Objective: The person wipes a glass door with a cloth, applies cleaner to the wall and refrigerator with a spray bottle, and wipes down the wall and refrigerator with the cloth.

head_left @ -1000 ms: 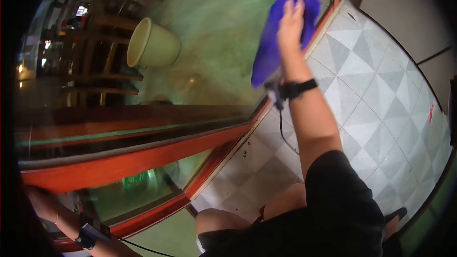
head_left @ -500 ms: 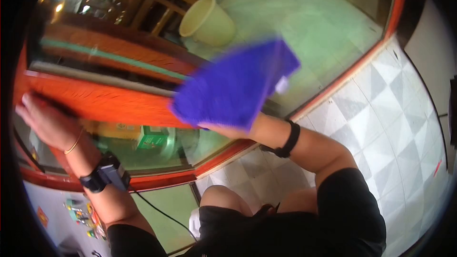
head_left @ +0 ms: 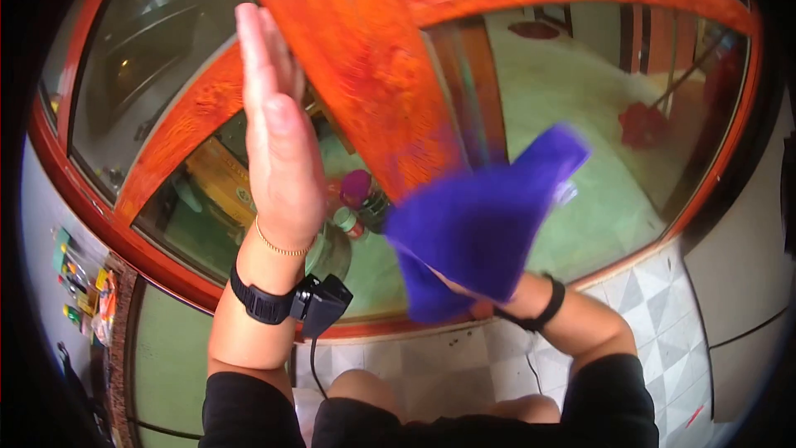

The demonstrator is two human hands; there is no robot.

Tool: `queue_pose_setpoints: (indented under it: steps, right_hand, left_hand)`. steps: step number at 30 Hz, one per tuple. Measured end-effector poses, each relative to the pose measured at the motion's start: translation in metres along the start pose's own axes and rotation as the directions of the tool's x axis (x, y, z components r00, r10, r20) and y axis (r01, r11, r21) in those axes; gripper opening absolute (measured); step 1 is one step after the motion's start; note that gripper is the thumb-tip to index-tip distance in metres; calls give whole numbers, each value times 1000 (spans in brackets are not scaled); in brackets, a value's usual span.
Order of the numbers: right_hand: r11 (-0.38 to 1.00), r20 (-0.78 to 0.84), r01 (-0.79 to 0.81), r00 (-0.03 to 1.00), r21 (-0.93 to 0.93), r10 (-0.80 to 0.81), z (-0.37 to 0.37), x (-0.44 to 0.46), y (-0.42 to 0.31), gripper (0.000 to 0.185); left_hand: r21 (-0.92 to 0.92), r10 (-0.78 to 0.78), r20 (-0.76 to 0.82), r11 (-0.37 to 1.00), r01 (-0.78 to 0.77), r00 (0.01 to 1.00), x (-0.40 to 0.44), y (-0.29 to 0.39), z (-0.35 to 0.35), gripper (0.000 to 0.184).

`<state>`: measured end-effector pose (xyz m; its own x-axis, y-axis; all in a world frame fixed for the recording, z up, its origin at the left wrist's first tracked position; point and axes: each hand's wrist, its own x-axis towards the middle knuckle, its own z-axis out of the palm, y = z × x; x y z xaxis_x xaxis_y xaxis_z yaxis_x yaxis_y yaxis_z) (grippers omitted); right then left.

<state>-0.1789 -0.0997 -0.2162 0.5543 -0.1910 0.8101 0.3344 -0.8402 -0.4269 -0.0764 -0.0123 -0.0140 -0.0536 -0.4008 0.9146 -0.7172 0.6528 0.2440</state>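
Over on the near left, a jumble of small bottles and packets (head_left: 83,290), too tiny to read. Just right of that, a pale green panel (head_left: 170,357). Farther off, seen through glass, a yellow carton (head_left: 222,181). Next, the left hand (head_left: 282,149): raised, flat and open, fingers lined up and pointing away, pretty much edge-on, right by the fat orange wooden post (head_left: 365,58). Can't tell about actual contact with the wood. Gold chain bracelet (head_left: 282,249) on that wrist, plus a black strap (head_left: 265,305) with a boxy little gadget (head_left: 323,305). Beyond the glass, a magenta-lidded jar (head_left: 358,189) and, just nearer, a red-and-green can (head_left: 349,222). Then the purple cloth (head_left: 477,216), kinda blurry, draped loosely over the right hand (head_left: 522,297), in front of the post's near end. Right hand holding the cloth, fingers mostly hidden, so no telling how tight. Black wristband (head_left: 551,303) there too. Far right, through the glass, a blurry red thing on a stick (head_left: 643,124). Near right, grey-and-white floor tiles (head_left: 659,307).
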Motion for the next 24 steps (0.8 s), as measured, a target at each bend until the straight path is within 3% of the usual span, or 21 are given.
queue_pose_setpoints:
  steps: [1, 3, 4, 5, 6, 8, 9, 10, 11, 12, 14, 16, 17, 18, 20, 22, 24]
  right_hand:
    - [986, 52, 98, 994, -137, -91, 5, -19, 9, 43]
    - [775, 208, 354, 935, -523, -287, -7, -26, 8, 39]
    - [770, 352, 299, 930, -564, -104, -23, -6, -17, 31]
    - [750, 469, 249, 878, -612, 92, -36, 16, -43, 24]
    - [738, 481, 263, 872, -622, 95, -45, 41, -65, 24]
    - [698, 428, 128, 861, -705, 275, -61, 103, -106, 13]
    - [698, 452, 150, 850, -700, 270, -68, 129, -122, 13]
    - [665, 272, 110, 952, -739, 144, -77, 153, -135, 17]
    - [641, 144, 87, 989, -762, 37, -83, 172, -139, 18]
    - [624, 12, 54, 997, -779, -71, -89, 190, -144, 19]
    - [502, -41, 80, 974, -861, -224, -101, 223, -150, 20]
    - [453, -33, 102, 959, -885, -282, -113, 256, -170, 23]
    - [518, -49, 100, 963, -849, -267, -117, 274, -178, 24]
    - [647, -158, -23, 976, -762, -152, -120, 293, -193, 24]
    - [669, -194, -29, 965, -742, -173, -121, 328, -203, 26]
    - [629, -227, -44, 950, -776, -214, -126, 353, -205, 28]
    - [592, -257, -65, 935, -803, -246, -127, 374, -208, 30]
  left_hand:
    - [-15, -31, 4, 999, 31, 1000, 1, 15, 7, 84]
    - [-45, -51, -14, 998, 50, 999, 3, 15, 4, 85]
    - [-42, 104, 102, 994, -100, 989, -2, -11, -9, 85]
    - [-94, 88, 124, 993, -77, 988, -2, -11, -14, 86]
    - [-142, 42, 139, 990, -22, 989, -1, -6, -15, 87]
    - [-222, -54, 192, 970, 97, 980, 1, 2, -25, 88]
    - [-239, -93, 234, 959, 150, 968, 3, 5, -35, 89]
    - [-190, -149, 336, 956, 222, 930, 5, 7, -49, 86]
    - [-212, -182, 374, 938, 275, 910, 9, 16, -62, 81]
    - [-210, -190, 320, 941, 265, 928, 12, 28, -72, 77]
    - [13, -240, 370, 967, 254, 897, 22, 48, -116, 77]
    - [57, -416, 324, 905, 421, 850, 18, 69, -154, 64]
    - [72, -534, 363, 833, 548, 764, 7, 77, -174, 61]
    - [83, -641, 388, 740, 668, 662, -7, 88, -197, 58]
    - [179, -821, 431, 484, 857, 374, -20, 121, -253, 53]
    - [178, -872, 309, 446, 877, 380, -51, 154, -308, 49]
    - [225, -925, -75, 349, 910, 373, -92, 189, -360, 39]
